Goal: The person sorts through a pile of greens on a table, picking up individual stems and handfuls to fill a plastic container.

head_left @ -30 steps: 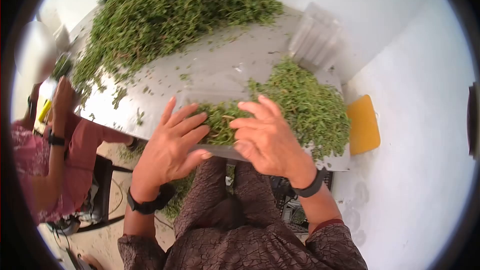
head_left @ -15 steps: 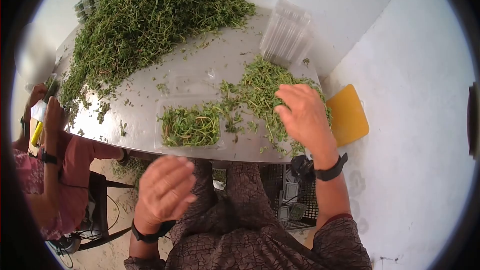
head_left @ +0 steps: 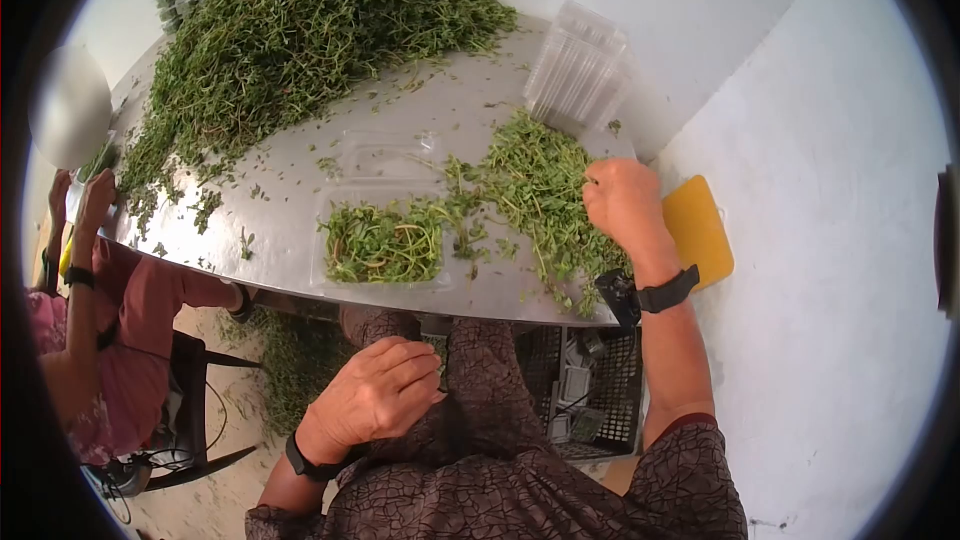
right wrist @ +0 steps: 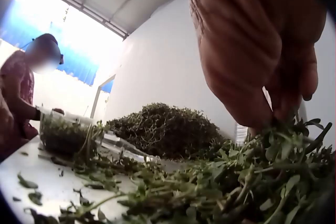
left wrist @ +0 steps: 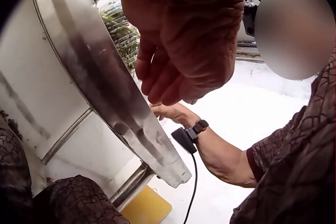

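My right hand (head_left: 625, 202) is at the right edge of a small pile of leafy green stems (head_left: 535, 190). In the right wrist view its curled fingers (right wrist: 286, 103) pinch into the leaves, with the fingertips partly hidden. My left hand (head_left: 385, 395) hangs over my lap below the table edge, fingers loosely bent and holding nothing; the left wrist view shows its underside. Between the hands, on the table, lies a clear plastic clamshell box (head_left: 320, 265) filled with the same greens. Its hinged lid (head_left: 385, 152) is folded back flat.
A large heap of greens (head_left: 300, 50) covers the back left of the metal table (head_left: 290, 275). Stacked clear boxes (head_left: 578, 65) stand at the back right, by the wall. A yellow board (head_left: 700, 230) is to the right. Below is a black crate (head_left: 625, 390); another person (head_left: 75, 330) sits at left.
Both hands left the filled box. My right hand moved right to the small pile and its fingers curled into the greens; my left hand drew back over my lap.
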Motion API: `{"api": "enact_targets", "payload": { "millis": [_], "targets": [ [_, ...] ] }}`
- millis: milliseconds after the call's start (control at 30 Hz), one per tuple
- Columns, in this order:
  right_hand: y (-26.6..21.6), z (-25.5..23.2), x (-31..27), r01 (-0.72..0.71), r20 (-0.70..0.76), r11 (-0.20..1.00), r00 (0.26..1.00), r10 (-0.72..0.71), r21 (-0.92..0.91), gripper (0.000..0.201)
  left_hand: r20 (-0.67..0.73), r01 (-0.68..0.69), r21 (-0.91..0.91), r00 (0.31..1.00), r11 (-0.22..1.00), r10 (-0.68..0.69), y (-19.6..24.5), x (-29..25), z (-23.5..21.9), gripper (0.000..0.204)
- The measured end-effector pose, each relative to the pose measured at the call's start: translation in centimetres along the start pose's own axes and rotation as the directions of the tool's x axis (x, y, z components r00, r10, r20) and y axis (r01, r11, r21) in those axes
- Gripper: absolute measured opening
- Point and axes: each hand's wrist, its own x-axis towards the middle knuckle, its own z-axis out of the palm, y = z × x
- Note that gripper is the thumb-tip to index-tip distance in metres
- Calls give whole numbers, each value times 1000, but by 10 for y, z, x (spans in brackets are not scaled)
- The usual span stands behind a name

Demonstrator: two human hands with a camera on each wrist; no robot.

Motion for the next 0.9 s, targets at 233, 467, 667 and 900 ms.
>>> {"api": "enact_targets", "payload": {
  "millis": [233,467,667,900],
  "targets": [
    [4,-23,2,-259,-65,888,950,305,381,14,15,54,-103,998,993,-53,-4,4,-2,20],
    [0,-35,-2,-294,49,562,911,409,773,15,-9,35,-340,999,940,-41,-6,27,-8,19],
    [-12,-36,-11,-258,153,183,881,448,949,15,-63,197,-667,946,718,-318,8,53,-11,19],
    [-51,-53,-28,-266,326,-195,846,422,944,17,-41,229,-896,810,379,-585,12,78,3,46]
  ]
}}
